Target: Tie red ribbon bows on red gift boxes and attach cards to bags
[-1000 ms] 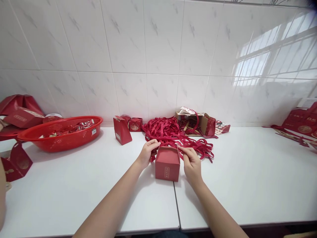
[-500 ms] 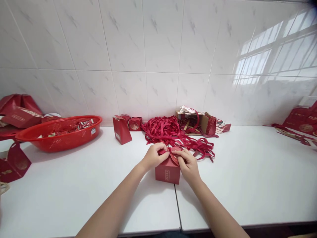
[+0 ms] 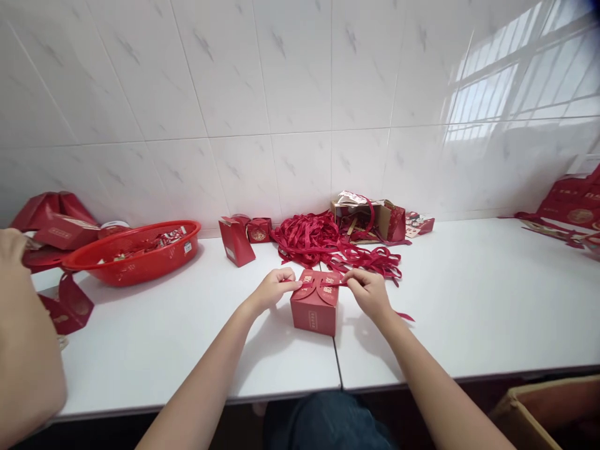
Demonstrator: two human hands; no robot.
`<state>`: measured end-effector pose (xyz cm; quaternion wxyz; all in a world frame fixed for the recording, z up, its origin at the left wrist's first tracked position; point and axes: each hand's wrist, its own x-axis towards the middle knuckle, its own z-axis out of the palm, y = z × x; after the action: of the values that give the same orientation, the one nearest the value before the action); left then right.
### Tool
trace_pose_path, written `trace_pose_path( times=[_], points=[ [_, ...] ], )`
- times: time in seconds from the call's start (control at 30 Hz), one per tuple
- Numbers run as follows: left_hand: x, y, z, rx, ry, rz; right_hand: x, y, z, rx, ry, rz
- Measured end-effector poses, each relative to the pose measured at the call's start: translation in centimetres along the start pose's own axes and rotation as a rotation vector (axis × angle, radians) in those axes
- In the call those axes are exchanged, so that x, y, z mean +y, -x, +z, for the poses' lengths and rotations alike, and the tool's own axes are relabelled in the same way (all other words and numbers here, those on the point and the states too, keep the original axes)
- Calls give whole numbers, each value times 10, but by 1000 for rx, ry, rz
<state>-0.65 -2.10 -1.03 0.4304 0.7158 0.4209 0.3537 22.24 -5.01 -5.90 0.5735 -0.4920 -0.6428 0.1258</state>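
In front of me a small red gift box (image 3: 313, 312) stands upright on the white table, its top flaps folded together. A thin red ribbon (image 3: 330, 284) runs through the slots in the flaps and out to both sides. My left hand (image 3: 275, 289) pinches the ribbon just left of the box top. On the other side my right hand (image 3: 368, 289) pinches the other part of the ribbon, and a loose tail of it shows beyond the wrist. Behind the box lies a tangled heap of red ribbons (image 3: 307, 237).
A red plastic basket (image 3: 135, 273) with small wrapped packets stands at the left. Near the wall are a red standing carton (image 3: 237, 242) and an open box of scraps (image 3: 385, 222). Another person's arm (image 3: 28, 350) reaches in at far left. A cardboard box (image 3: 520, 412) sits below the right edge.
My hands have moved apart from the box top, drawing the ribbon out sideways. The round flaps now lie flat. Another person's arm has come in at the left, and the view has shifted.
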Motion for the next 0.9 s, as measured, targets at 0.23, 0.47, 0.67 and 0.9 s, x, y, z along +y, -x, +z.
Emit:
trace_pose_path(
  times=[0.23,0.47,0.67,0.9],
  points=[
    [28,28,4,40,17,-165,-33,8,-36,-91,442,-318],
    [24,46,8,34,62,-324,-30,28,-41,-192,591,-418],
    [43,73,16,25,17,-338,-40,37,-60,-308,549,-473],
    [51,81,18,151,12,-278,-57,33,-81,-314,699,-701]
  ],
)
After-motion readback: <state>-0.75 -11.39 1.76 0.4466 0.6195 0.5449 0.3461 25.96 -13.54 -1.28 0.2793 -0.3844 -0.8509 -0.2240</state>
